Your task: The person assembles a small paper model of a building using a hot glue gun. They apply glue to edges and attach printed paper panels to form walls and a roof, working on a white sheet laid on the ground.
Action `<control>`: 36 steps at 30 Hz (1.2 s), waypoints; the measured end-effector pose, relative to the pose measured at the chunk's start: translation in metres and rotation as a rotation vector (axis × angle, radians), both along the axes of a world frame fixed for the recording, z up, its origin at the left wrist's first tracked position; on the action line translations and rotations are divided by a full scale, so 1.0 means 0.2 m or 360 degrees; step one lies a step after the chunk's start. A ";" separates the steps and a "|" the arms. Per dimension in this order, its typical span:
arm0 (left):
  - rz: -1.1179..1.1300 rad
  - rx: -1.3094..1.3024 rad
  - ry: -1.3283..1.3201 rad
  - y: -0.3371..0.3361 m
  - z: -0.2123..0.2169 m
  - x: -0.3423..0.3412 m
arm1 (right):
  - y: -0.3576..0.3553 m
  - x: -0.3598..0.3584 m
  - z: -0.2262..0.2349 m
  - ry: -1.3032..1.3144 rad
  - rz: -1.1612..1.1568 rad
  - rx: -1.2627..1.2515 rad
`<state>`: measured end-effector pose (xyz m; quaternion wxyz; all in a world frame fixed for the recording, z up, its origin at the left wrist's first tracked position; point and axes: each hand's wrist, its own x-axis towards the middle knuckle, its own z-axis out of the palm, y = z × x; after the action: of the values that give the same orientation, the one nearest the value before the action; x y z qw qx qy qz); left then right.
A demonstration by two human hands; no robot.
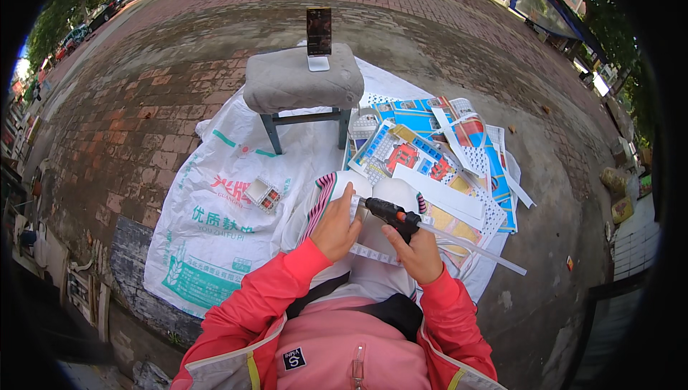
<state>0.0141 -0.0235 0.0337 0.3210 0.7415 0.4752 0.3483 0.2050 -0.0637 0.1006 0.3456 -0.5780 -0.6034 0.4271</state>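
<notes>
My right hand is wrapped round the grip of a black hot glue gun with an orange trigger. A long translucent glue stick juts from its rear toward the right. The nozzle points left, at my left hand. That hand is closed, fingers upward, round a small white piece, perhaps card or paper; most of it is hidden. Below both hands a white paper strip lies across my lap. A small folded paper box sits on the white woven sack at my left.
Ahead stands a stool with a grey cushioned top, and a phone upright on a white stand. Printed card sheets and white paper strips are piled at the right. Brick paving surrounds the sack.
</notes>
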 end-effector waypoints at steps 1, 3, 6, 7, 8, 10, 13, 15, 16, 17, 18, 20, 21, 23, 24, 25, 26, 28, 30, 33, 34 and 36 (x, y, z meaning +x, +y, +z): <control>0.0001 0.0029 -0.0006 0.00 0.00 0.00 | 0.00 0.00 0.00 -0.0038 0.0020 0.0028; -0.0005 -0.0008 -0.0004 0.00 0.00 0.00 | -0.01 0.00 0.00 -0.0112 0.0047 0.0069; -0.0006 0.0021 -0.0005 0.00 0.00 0.00 | -0.02 0.00 -0.01 -0.0185 0.0062 0.0143; -0.0007 0.0074 -0.0020 0.00 -0.01 0.00 | -0.01 0.00 -0.01 -0.0185 0.0066 0.0189; -0.0004 0.0029 -0.0009 0.00 -0.01 0.00 | -0.01 0.00 -0.01 -0.0184 0.0069 0.0234; -0.0001 0.0043 -0.0030 0.01 -0.01 0.00 | -0.01 0.01 -0.01 -0.0100 0.0041 0.0138; 0.0036 0.0054 -0.0039 0.01 -0.02 0.01 | 0.00 0.08 0.02 0.0236 -0.0043 -0.0273; 0.0033 -0.0025 -0.0064 0.01 -0.02 0.01 | 0.01 0.10 0.03 0.0692 -0.0023 -0.0202; 0.0029 0.0000 -0.0108 0.01 -0.02 0.00 | 0.02 0.12 0.04 0.0971 -0.0024 -0.0319; 0.0028 -0.0046 -0.0089 0.01 -0.03 0.00 | 0.03 0.11 0.03 0.1155 0.0006 -0.0398; 0.0024 -0.0035 -0.0097 0.01 -0.03 0.00 | 0.04 0.10 0.02 0.1355 0.0060 -0.0447; 0.0007 -0.0004 -0.0149 0.01 -0.03 0.00 | 0.06 0.06 -0.02 0.1419 -0.0014 -0.0583; -0.0003 0.0014 -0.0194 0.02 -0.03 0.00 | 0.07 0.03 -0.05 0.1403 -0.0036 -0.0571; 0.0000 -0.0019 -0.0410 0.04 -0.03 0.00 | 0.09 -0.01 -0.09 0.1467 -0.0151 -0.0567; 0.0008 -0.0077 -0.0581 0.06 -0.02 0.01 | 0.09 -0.02 -0.11 0.1509 -0.0201 -0.0559; 0.0003 -0.0146 -0.0749 0.07 -0.02 0.02 | 0.10 -0.03 -0.13 0.1562 -0.0215 -0.0518; 0.0022 -0.0175 -0.0678 0.08 -0.01 0.02 | 0.10 -0.03 -0.13 0.1587 -0.0228 -0.0520; 0.0024 -0.0186 -0.0564 0.08 0.00 0.02 | 0.11 -0.03 -0.14 0.1679 -0.0224 -0.0499; 0.0035 -0.0267 -0.0633 0.10 0.01 0.03 | 0.12 -0.03 -0.15 0.1734 -0.0194 -0.0486; 0.0046 -0.0353 -0.0790 0.10 0.00 0.05 | 0.11 -0.04 -0.15 0.1818 -0.0151 -0.0483; 0.0052 -0.0389 -0.0842 0.10 -0.01 0.06 | 0.11 -0.04 -0.15 0.1848 -0.0135 -0.0483; 0.0064 -0.0506 -0.0913 0.10 -0.02 0.05 | 0.10 -0.05 -0.15 0.1848 -0.0154 -0.0484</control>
<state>0.0247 -0.0036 0.0295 0.5465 0.5442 0.4283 0.4708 0.1949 -0.0438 0.0702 0.5511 -0.3200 -0.2210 0.7382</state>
